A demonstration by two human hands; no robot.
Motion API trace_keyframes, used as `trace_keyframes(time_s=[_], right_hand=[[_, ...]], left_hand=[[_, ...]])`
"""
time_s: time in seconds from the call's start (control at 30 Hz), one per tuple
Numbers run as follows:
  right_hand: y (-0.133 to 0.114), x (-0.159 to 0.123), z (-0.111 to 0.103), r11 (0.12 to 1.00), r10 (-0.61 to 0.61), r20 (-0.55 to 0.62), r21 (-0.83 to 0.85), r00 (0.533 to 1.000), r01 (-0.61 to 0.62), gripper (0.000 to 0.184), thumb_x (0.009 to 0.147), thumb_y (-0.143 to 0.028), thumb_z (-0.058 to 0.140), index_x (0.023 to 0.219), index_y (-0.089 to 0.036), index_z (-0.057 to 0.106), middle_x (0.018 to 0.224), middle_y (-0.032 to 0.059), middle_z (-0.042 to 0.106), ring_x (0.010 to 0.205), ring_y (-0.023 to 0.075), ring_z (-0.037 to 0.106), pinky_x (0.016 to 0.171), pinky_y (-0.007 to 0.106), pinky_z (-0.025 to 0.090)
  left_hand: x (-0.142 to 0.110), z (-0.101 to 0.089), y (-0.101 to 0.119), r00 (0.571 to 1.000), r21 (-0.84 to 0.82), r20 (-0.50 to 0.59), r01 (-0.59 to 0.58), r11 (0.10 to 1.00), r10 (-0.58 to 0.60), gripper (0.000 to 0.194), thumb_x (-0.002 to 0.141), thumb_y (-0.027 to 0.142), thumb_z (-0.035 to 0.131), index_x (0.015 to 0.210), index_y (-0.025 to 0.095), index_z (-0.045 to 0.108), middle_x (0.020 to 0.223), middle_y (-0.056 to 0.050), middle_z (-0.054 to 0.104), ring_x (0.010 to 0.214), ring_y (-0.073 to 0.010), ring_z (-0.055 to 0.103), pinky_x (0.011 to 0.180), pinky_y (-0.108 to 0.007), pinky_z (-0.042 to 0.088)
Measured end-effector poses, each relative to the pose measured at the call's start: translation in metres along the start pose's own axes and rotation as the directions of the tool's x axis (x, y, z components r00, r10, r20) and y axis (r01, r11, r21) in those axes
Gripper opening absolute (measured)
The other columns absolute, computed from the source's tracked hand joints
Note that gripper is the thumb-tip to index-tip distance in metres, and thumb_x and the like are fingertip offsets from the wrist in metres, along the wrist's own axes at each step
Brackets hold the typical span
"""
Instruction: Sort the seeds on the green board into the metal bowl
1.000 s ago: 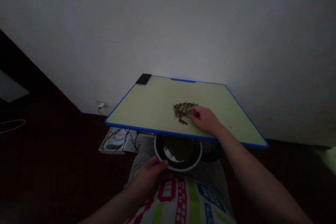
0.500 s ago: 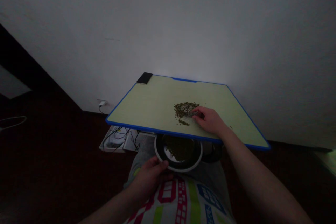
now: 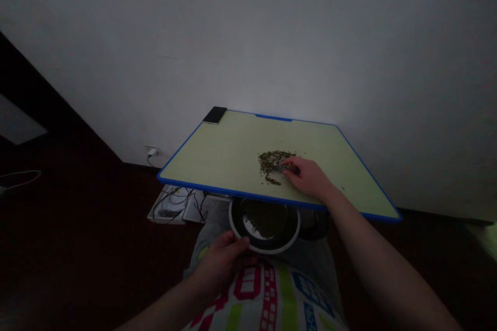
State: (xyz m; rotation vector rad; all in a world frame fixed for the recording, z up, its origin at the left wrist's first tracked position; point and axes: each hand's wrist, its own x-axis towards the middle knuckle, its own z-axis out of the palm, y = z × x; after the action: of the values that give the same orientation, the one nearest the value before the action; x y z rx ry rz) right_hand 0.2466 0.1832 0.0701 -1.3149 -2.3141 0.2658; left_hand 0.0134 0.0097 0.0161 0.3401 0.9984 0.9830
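A pale green table with a blue rim stands in front of me. A small heap of dark green beans lies on it. My right hand rests on the tabletop at the heap's right side, fingers curled and fingertips in the beans. Below the table's near edge, a white-rimmed bowl with beans in it sits on my lap. My left hand grips the bowl's near left rim, fingers wrapped on it.
A black phone lies at the table's far left corner. A wall plug and a tangle of cables on a white board sit on the dark floor to the left. A patterned cloth covers my lap.
The right hand's fingertips have shifted slightly among the beans, and the heap's lower edge has changed shape a little. The left hand and bowl have stayed put.
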Motion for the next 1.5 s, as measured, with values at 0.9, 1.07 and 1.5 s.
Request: trace_keyframes(time_s=[0.9, 1.07, 1.5], right_hand=[[0.0036, -0.0005, 0.0037, 0.998, 0.009, -0.017, 0.060, 1.000, -0.008, 0.024, 0.082, -0.026, 0.060, 0.103, -0.017, 0.067, 0.068, 0.0009, 0.062, 0.061, 0.0145, 0.055, 0.063, 0.027, 0.040], [-0.0010, 0.0005, 0.0051, 0.999, 0.014, -0.028, 0.042, 1.000, -0.013, 0.024, 0.083, -0.027, 0.058, 0.103, -0.017, 0.067, 0.069, 0.0020, 0.063, 0.063, 0.0151, 0.056, 0.064, 0.027, 0.040], [-0.0023, 0.0050, 0.0055, 1.000, 0.012, -0.035, 0.021, 0.999, -0.012, 0.024, 0.084, -0.026, 0.058, 0.105, -0.018, 0.066, 0.076, 0.0041, 0.067, 0.068, 0.0167, 0.058, 0.068, 0.029, 0.042]], left_hand=[[0.0036, -0.0041, -0.0027, 1.000, -0.003, 0.010, -0.009, 1.000, 0.009, 0.031, 0.060, 0.026, 0.085, 0.085, 0.015, 0.070, 0.085, -0.007, 0.078, 0.072, -0.0171, 0.072, 0.064, -0.026, 0.058], [0.0003, -0.0035, -0.0018, 1.000, 0.006, 0.015, -0.010, 1.000, 0.010, 0.031, 0.061, 0.026, 0.085, 0.086, 0.015, 0.069, 0.087, -0.007, 0.078, 0.073, -0.0171, 0.072, 0.065, -0.026, 0.059], [-0.0002, -0.0013, 0.0002, 1.000, -0.001, -0.006, 0.001, 1.000, -0.001, 0.029, 0.061, 0.023, 0.084, 0.084, 0.014, 0.068, 0.084, -0.008, 0.078, 0.071, -0.0180, 0.072, 0.063, -0.027, 0.059]])
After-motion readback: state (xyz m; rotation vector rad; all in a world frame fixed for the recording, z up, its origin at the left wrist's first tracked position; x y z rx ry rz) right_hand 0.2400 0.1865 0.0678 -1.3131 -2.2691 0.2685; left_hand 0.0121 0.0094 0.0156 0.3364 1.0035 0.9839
